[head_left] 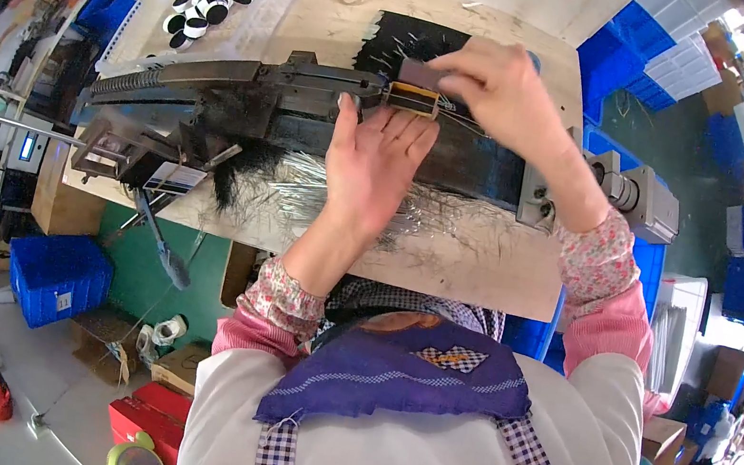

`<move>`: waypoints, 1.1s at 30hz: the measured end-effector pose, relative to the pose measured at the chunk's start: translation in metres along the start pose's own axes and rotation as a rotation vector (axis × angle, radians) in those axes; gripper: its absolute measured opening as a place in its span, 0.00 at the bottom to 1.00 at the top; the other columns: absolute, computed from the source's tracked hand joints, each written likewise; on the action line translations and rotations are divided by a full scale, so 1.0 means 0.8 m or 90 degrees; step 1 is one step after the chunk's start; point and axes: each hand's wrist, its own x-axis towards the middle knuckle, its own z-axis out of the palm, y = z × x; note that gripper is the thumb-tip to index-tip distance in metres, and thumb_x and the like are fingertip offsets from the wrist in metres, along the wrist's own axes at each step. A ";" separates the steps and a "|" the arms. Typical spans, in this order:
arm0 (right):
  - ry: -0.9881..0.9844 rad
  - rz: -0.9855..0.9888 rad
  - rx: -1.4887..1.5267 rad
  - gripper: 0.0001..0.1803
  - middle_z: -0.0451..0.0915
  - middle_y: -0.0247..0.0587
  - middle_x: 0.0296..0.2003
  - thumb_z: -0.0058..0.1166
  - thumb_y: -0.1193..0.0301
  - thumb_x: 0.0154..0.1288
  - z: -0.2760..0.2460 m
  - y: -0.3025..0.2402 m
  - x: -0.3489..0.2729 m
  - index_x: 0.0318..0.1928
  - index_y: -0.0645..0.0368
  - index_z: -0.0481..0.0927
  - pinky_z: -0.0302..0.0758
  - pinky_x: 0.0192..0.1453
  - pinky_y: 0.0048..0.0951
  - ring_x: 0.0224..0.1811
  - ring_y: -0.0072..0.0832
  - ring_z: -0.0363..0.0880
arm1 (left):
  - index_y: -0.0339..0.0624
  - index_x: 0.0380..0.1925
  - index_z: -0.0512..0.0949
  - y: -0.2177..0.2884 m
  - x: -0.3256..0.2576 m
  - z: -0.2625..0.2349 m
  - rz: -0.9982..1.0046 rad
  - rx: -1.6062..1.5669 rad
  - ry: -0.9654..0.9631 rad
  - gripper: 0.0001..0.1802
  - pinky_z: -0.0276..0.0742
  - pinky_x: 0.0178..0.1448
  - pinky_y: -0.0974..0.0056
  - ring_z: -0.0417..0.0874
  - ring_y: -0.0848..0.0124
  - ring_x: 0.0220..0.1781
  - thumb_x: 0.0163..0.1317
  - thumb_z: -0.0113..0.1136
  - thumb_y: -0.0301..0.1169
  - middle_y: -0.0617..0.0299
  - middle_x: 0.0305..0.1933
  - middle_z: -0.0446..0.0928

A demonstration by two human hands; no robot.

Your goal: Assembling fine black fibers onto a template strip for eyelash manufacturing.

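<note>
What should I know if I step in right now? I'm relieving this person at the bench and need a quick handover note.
Left hand: flat and open on the dark machine bar, fingertips at the small tan frame.
Right hand: pinching a small dark block down onto that frame.
Black fibre tuft and loose silver wires lie on the bench; black-and-white discs sit in the clear tray.
Done: block is at the frame. Left: cannot tell if it is seated.

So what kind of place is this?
Probably a small factory or workshop. A long metal machine sits on a wooden workbench, blue plastic crates are stacked around, and loose black fibres lie by it.
</note>
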 end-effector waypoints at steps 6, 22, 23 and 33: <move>-0.103 -0.046 0.044 0.09 0.75 0.43 0.25 0.60 0.77 0.52 0.002 0.009 0.008 0.37 0.60 0.83 0.70 0.32 0.32 0.26 0.38 0.74 | 0.29 0.59 0.60 0.007 0.003 0.002 -0.007 0.051 -0.026 0.38 0.55 0.73 0.57 0.62 0.60 0.68 0.69 0.37 0.57 0.48 0.64 0.64; -0.073 0.066 -0.115 0.07 0.77 0.52 0.20 0.51 0.74 0.57 -0.016 -0.058 -0.013 0.36 0.63 0.74 0.75 0.28 0.46 0.26 0.51 0.80 | 0.36 0.40 0.68 0.004 0.008 -0.010 -0.007 0.016 -0.028 0.27 0.58 0.71 0.56 0.70 0.63 0.57 0.71 0.37 0.52 0.54 0.47 0.71; -0.074 0.075 -0.113 0.07 0.77 0.52 0.20 0.51 0.74 0.57 -0.012 -0.059 -0.013 0.36 0.63 0.74 0.75 0.28 0.46 0.26 0.51 0.80 | 0.34 0.41 0.68 0.008 0.015 -0.021 -0.022 -0.012 -0.071 0.27 0.60 0.71 0.56 0.70 0.60 0.58 0.71 0.37 0.52 0.51 0.49 0.71; -0.121 -0.032 -0.263 0.09 0.81 0.47 0.23 0.51 0.72 0.55 0.010 -0.065 -0.025 0.34 0.65 0.75 0.79 0.27 0.40 0.26 0.44 0.83 | 0.33 0.45 0.68 0.017 0.001 0.012 -0.038 0.170 0.071 0.24 0.67 0.63 0.56 0.73 0.61 0.53 0.70 0.44 0.48 0.53 0.47 0.73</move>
